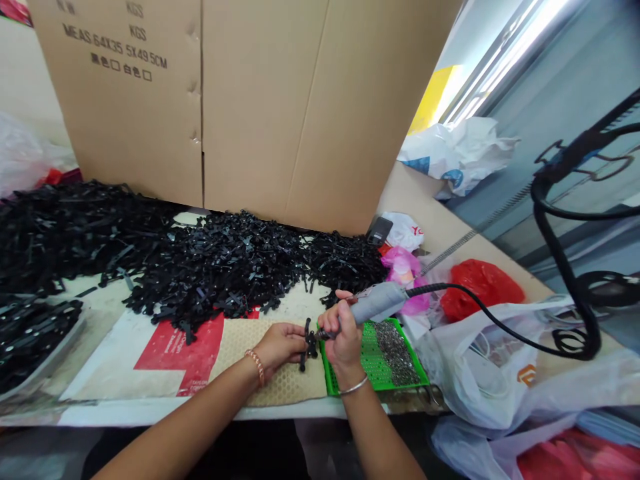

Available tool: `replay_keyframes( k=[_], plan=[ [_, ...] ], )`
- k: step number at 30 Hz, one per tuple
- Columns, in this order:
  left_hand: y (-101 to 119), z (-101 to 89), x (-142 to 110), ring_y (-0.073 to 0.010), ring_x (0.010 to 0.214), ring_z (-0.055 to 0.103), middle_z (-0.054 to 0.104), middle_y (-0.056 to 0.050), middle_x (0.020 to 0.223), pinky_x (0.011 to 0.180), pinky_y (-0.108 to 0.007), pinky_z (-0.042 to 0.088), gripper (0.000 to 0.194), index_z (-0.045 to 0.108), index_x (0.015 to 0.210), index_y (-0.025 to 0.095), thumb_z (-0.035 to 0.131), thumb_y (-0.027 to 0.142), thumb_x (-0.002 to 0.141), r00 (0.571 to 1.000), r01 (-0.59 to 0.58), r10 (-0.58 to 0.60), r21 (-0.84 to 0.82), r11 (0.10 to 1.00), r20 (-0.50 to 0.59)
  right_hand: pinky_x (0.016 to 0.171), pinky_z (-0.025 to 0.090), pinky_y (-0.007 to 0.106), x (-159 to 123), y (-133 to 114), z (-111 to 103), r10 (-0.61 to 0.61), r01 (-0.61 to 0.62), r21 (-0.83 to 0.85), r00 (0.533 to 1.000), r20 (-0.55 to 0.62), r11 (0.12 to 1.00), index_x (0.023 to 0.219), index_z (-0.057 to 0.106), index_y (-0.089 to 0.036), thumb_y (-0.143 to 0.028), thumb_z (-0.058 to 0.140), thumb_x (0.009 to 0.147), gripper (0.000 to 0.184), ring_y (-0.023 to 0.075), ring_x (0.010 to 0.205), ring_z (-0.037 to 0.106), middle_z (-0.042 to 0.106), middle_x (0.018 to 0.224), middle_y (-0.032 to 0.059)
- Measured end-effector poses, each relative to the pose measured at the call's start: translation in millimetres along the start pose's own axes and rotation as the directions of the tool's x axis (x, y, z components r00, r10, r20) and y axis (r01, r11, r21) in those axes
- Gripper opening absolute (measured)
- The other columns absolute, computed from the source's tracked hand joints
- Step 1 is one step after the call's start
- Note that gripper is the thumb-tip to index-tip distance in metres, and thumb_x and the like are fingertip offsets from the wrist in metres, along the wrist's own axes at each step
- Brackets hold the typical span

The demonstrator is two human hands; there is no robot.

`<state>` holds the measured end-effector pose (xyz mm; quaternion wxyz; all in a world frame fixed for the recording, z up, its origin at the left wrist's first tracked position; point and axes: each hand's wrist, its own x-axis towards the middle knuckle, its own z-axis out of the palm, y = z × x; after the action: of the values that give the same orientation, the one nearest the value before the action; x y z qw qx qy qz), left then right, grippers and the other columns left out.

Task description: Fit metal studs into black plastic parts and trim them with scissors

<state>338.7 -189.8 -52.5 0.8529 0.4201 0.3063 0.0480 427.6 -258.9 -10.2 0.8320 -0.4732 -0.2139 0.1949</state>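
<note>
Over a tan textured mat, my left hand pinches a small black plastic part between thumb and fingers. My right hand is wrapped round a grey electric screwdriver, whose black cable leads off to the right. The tool's tip points left at the black part and seems to meet it, though the exact contact is too small to make out. Just beneath my right hand lies a green perforated tray with many small metal screws on its right side.
Heaps of black parts cover the table's back and left. A white tub of black parts sits at the left edge. Behind stands a large cardboard box. Plastic bags and a red bag crowd the right.
</note>
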Motion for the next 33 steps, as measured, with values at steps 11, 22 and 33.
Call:
replay_keyframes(
  k=[11,22,33],
  plan=[
    [2.5,1.9,-2.0,-0.0101,0.056,0.059,0.065,0.000,0.062,0.056,-0.021,0.047,0.028,0.065,0.079,0.010,0.070,0.010,0.051,1.000,0.010,-0.010,0.009,1.000,-0.015,0.044,0.034,0.019,-0.3,4.5,-1.4,0.003,-0.003,0.030,1.000,-0.002,1.000,0.094,0.053,-0.022,-0.041,0.069,0.076,0.030,0.0063,0.038,0.030,0.035,0.044,-0.0127],
    [2.7,2.2,-1.3,-0.0097,0.054,0.059,0.066,-0.001,0.063,0.056,-0.021,0.048,0.025,0.064,0.078,0.010,0.069,0.008,0.054,1.000,0.014,-0.014,0.005,1.000,-0.011,0.044,0.035,0.019,-1.6,7.3,-2.0,-0.019,0.019,0.027,1.000,0.005,0.999,0.094,0.053,-0.022,-0.038,0.066,0.079,0.026,0.0066,0.039,0.031,0.035,0.045,-0.0126],
    [2.0,1.1,-0.7,-0.0109,0.055,0.059,0.064,-0.001,0.062,0.057,-0.022,0.047,0.022,0.064,0.072,0.011,0.071,0.011,0.051,1.000,0.024,-0.023,0.026,0.999,-0.012,0.042,0.034,0.021,-2.8,12.0,-3.1,0.019,-0.015,-0.042,0.995,0.094,0.999,0.088,0.050,-0.022,-0.042,0.066,0.076,0.029,0.0076,0.037,0.030,0.032,0.044,-0.0127]
  ],
)
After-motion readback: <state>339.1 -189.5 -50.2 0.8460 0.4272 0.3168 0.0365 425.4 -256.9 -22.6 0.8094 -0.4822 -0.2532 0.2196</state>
